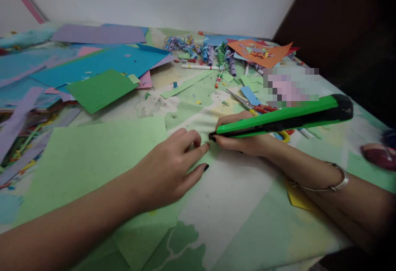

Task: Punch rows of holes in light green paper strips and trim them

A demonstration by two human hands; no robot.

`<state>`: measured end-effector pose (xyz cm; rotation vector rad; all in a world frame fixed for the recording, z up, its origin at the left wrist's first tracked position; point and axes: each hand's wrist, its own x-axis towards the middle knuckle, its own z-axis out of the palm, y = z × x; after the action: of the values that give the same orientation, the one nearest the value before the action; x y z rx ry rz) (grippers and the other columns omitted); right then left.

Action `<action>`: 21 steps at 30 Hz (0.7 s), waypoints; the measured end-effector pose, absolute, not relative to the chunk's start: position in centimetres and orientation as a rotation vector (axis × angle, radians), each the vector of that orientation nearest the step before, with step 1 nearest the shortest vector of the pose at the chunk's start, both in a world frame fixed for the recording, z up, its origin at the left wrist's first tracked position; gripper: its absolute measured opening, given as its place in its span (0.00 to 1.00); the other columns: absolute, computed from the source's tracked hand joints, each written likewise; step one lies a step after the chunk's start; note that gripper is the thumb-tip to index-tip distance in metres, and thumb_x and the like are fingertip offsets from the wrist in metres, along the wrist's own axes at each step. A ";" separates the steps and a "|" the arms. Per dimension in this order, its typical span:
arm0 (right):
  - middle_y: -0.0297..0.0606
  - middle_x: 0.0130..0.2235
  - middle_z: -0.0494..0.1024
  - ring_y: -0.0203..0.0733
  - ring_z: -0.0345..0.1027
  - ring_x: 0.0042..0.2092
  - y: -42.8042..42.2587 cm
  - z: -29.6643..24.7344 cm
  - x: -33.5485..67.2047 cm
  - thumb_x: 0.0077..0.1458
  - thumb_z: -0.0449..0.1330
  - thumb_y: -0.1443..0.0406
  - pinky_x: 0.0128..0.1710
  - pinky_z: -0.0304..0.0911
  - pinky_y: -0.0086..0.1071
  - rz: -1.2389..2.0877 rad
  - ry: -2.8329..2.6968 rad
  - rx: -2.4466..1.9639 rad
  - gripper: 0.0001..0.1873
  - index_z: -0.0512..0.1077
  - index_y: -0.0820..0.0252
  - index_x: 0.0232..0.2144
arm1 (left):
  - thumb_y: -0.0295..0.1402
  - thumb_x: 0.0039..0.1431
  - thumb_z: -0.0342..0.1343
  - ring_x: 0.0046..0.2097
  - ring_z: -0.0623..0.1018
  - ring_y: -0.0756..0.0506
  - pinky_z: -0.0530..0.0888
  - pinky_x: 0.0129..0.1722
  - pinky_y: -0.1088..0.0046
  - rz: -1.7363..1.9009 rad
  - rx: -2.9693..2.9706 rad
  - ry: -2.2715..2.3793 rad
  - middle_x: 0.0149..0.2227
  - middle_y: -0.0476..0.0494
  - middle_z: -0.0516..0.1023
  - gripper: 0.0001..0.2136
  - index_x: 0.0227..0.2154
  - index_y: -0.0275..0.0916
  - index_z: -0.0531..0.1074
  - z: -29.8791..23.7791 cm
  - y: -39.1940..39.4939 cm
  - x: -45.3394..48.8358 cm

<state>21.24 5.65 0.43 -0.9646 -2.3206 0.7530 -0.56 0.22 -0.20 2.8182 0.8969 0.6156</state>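
My right hand (241,137) grips a green and black box cutter (278,118) like a pen, near its front end. The cutter's dark tip points down and left, just above the tablecloth, and its black rear end sticks out to the right. My left hand (176,163) rests partly on a sheet of light green paper (102,147). Its index finger and thumb are stretched out and apart, the other fingers bent, with nothing seen between them. The index fingertip is close to the cutter's tip. Whether the tip touches anything, I cannot tell.
Scissors (241,99) lie behind my right hand. Coloured sheets, including a green one (103,89) and a blue one (117,62), cover the back left. Curled paper tubes (221,54) and an orange sheet (262,54) with scraps sit at the back. A yellow piece (298,199) lies under my right forearm.
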 end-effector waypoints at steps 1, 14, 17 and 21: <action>0.28 0.20 0.65 0.29 0.55 0.24 5.7 0.5 21.3 0.54 0.58 0.65 0.24 0.52 0.25 0.758 -2.268 -0.991 0.10 0.67 0.62 0.21 | 0.31 0.63 0.49 0.43 0.69 0.40 0.70 0.43 0.61 0.643 2.739 0.946 0.43 0.34 0.70 0.16 0.50 0.29 0.70 -0.3 0.4 -0.7; 0.38 0.31 0.73 0.38 0.64 0.33 7.2 0.5 23.2 0.58 0.53 0.68 0.32 0.54 0.29 0.018 -2.513 -1.028 0.12 0.73 0.61 0.43 | 0.40 0.38 0.69 0.45 0.66 0.38 0.65 0.47 0.57 0.537 2.244 1.036 0.41 0.41 0.69 0.26 0.41 0.37 0.72 1.1 3.1 0.3; 0.39 0.29 0.72 0.38 0.62 0.30 7.2 0.7 22.9 0.58 0.52 0.71 0.30 0.51 0.30 -0.075 -2.575 -1.038 0.12 0.74 0.63 0.40 | 0.31 0.38 0.67 0.37 0.68 0.44 0.67 0.39 0.65 0.636 1.960 1.054 0.32 0.48 0.69 0.16 0.33 0.38 0.74 1.5 3.5 -0.2; 0.41 0.28 0.71 0.37 0.59 0.27 7.2 0.5 22.4 0.56 0.51 0.74 0.28 0.48 0.31 -0.162 -2.567 -1.048 0.13 0.75 0.65 0.39 | 0.30 0.42 0.64 0.30 0.70 0.50 0.67 0.30 0.73 0.799 1.755 1.079 0.27 0.49 0.71 0.10 0.30 0.35 0.74 2.0 3.7 -1.1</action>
<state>22.41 7.20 0.49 -1.0484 -2.5666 -0.1622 -1.15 3.70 2.04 1.7547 1.0792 0.7989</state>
